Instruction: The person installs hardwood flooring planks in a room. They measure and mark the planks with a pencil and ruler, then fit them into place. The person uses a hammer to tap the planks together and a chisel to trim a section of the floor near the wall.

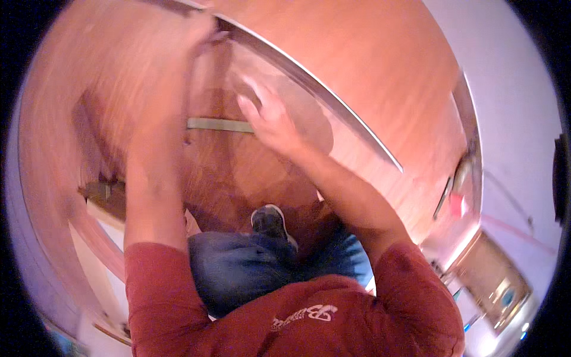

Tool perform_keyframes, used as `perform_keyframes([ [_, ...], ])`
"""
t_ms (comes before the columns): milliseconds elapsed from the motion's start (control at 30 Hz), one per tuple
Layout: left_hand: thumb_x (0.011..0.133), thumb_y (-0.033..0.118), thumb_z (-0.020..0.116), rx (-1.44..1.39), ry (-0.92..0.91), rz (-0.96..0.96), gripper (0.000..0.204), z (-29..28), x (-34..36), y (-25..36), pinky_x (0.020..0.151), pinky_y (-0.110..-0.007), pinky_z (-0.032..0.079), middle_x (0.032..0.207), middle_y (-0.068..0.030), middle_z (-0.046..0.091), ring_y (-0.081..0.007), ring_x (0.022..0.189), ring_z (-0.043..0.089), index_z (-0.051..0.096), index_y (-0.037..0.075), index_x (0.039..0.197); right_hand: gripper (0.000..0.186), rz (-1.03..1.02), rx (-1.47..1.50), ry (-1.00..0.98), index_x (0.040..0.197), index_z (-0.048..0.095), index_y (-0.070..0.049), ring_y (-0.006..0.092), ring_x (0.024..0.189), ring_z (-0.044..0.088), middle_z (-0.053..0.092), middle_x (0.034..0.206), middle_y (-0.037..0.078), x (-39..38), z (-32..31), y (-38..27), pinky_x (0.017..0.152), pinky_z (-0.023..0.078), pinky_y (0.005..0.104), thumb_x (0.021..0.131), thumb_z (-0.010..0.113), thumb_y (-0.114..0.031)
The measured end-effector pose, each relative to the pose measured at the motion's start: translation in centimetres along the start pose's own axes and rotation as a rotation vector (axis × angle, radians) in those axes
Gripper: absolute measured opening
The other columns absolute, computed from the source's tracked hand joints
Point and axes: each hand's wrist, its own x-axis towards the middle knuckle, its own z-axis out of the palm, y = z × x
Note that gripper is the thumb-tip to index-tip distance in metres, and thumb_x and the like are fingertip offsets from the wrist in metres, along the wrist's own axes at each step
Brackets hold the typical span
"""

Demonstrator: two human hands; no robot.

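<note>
My left hand (202,35) is smeared by motion near the top, beside the near end of a dark gap along a wooden panel (369,53); what it holds, if anything, I cannot make out. My right hand (267,113) is lower and to the right, fingers apart and holding nothing visible, just above a short pale strip (217,124) across the brown wooden surface (250,178). A long thin light-edged strip (357,113) curves diagonally above my right hand along the panel.
My shoe (267,220) stands below my hands. At the right are small tools (441,196) and a pink object (457,203) on the wood, a pale floor or wall (517,119), and a brown panel with shiny fittings (488,273). Curved wooden edges bound the left side.
</note>
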Motion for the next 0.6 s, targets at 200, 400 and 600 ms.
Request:
perform_keyframes([
  [200,0.113,0.041,0.037,-0.162,0.120,0.027,0.054,-1.0,1.4,-0.4,0.088,-0.037,0.064,0.133,-0.0220,0.056,-0.0319,0.109,0.065,0.045,-0.007,0.136,0.058,0.811,0.855,0.348,0.151,0.046,0.000,0.0282,0.135,0.055,0.059,0.147,0.015,-17.8,-12.5,13.6,0.118,0.040,0.0419,0.110,0.047,-0.042],
  [400,0.111,0.039,0.040,-0.134,0.165,0.041,0.045,3.0,-0.9,0.1,0.077,-0.039,0.061,0.114,-0.0184,0.059,-0.0278,0.100,0.064,0.054,-0.004,0.117,0.080,0.617,1.098,0.472,0.144,0.040,0.015,0.0299,0.129,0.059,0.059,0.140,0.027,-20.2,-17.6,18.2,0.116,0.043,0.0429,0.107,0.049,-0.056],
  [600,0.109,0.039,0.039,-0.042,0.114,-0.005,0.041,16.3,-8.6,-5.2,0.072,-0.044,0.056,0.098,-0.0147,0.060,-0.0277,0.092,0.063,0.055,0.002,0.107,0.084,0.597,1.027,0.555,0.144,0.040,0.017,0.0329,0.130,0.058,0.062,0.135,0.028,-19.9,-16.2,19.5,0.115,0.045,0.0427,0.106,0.052,-0.057],
])
